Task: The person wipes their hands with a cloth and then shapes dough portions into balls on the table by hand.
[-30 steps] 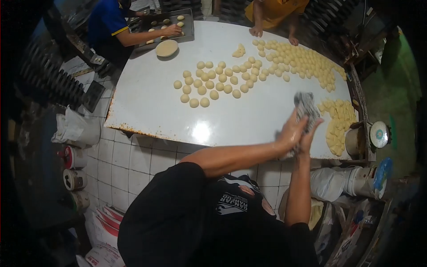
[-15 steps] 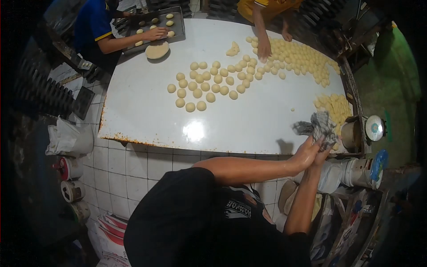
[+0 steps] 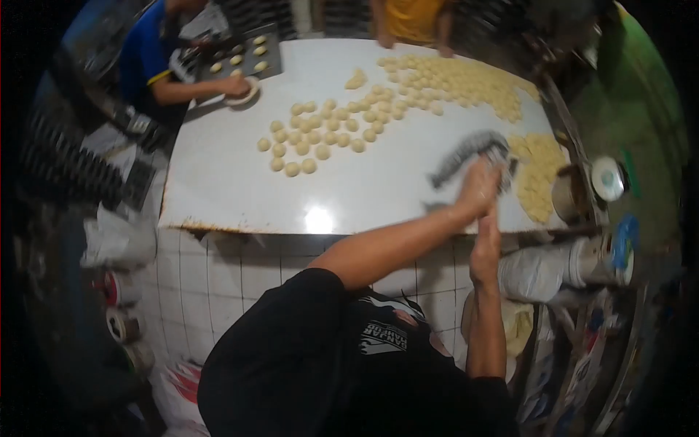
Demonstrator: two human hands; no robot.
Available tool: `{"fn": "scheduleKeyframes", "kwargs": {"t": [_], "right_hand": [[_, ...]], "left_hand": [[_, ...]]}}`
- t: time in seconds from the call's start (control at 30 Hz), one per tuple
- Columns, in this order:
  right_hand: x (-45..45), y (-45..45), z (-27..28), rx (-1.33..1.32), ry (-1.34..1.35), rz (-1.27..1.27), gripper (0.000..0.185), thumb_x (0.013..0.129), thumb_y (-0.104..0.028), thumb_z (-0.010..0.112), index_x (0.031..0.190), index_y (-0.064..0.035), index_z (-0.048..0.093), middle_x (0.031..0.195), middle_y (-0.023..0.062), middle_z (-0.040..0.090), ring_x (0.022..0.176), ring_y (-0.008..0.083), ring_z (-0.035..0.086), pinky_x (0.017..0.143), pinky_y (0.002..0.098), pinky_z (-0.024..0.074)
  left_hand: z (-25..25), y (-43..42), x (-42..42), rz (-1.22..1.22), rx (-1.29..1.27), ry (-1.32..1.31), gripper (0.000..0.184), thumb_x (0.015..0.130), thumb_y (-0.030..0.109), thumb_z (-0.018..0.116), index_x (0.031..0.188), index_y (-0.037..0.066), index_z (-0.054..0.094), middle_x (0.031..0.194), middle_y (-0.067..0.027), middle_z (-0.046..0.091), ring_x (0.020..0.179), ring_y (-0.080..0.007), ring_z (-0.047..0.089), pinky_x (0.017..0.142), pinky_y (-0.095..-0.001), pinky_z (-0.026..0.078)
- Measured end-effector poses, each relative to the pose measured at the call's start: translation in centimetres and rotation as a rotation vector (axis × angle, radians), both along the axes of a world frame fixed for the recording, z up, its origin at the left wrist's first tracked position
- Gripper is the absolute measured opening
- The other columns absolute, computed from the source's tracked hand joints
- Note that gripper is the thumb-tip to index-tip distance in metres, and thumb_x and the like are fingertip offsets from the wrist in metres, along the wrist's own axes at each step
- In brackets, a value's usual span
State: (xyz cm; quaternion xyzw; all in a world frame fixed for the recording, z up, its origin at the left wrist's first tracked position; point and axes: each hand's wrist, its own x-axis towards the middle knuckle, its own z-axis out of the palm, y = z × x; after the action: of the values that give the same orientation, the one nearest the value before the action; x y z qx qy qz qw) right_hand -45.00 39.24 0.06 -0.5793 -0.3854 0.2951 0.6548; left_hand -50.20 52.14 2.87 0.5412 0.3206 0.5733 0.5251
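Your left hand (image 3: 478,189) is closed on a grey cloth (image 3: 466,151), fingers wrapped around it; motion blur hides each finger's exact bend. The cloth trails leftward from your grip, over the right part of the white table (image 3: 393,200), just beside the cut dough pieces (image 3: 537,178). Contact with the tabletop: cannot tell. Your right hand (image 3: 484,256) lies just below the left, fingers pointing up toward it; their spread and any hold on the cloth cannot be told.
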Motion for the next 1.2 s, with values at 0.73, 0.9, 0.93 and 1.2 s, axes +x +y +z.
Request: {"fn": "scheduleKeyframes", "kwargs": {"t": [0.73,0.9,0.93,1.2], "right_hand": [[28.0,-16.5,8.7,0.609,0.785,-0.050,0.027,0.106,-0.038,0.073,0.114,-0.0125,0.066,0.103,0.0137,0.075,0.085,0.0226,0.072,0.069,0.0351,0.0600],[35.7,-13.2,3.3,1.052,0.972,-0.214,0.039,0.112,-0.053,0.058,0.118,-0.0147,0.063,0.109,0.0160,0.076,0.087,0.0278,0.075,0.078,0.0425,0.0631],[37.2,-12.5,1.4,0.972,0.859,-0.380,0.043,0.112,-0.055,0.055,0.118,-0.0135,0.063,0.111,0.0161,0.076,0.086,0.0291,0.075,0.080,0.0444,0.0634],[35.1,-16.1,5.5,0.108,-0.290,-0.849,0.072,0.117,-0.045,0.051,0.169,0.0017,0.032,0.170,0.0245,0.043,0.161,0.0345,0.036,0.132,0.0385,0.0223]], "left_hand": [[0.4,-26.0,19.7,-1.142,-0.750,-0.358,0.043,0.111,0.028,0.065,0.146,0.004,0.059,0.135,-0.0055,0.065,0.122,-0.0196,0.063,0.103,-0.0370,0.054],[-0.1,-28.3,23.7,-1.063,-0.481,-0.024,0.051,0.111,0.029,0.064,0.152,0.000,0.052,0.138,-0.0087,0.064,0.123,-0.0208,0.062,0.109,-0.0374,0.049],[-0.8,-27.1,25.5,-1.055,-0.455,-0.029,0.049,0.112,0.025,0.061,0.150,-0.003,0.052,0.139,-0.0108,0.064,0.123,-0.0204,0.063,0.108,-0.0377,0.050],[-2.3,-20.7,44.5,-1.060,0.056,-0.201,0.035,0.110,0.016,0.057,0.141,-0.001,0.059,0.130,-0.0145,0.067,0.116,-0.0236,0.069,0.105,-0.0383,0.055]]}}
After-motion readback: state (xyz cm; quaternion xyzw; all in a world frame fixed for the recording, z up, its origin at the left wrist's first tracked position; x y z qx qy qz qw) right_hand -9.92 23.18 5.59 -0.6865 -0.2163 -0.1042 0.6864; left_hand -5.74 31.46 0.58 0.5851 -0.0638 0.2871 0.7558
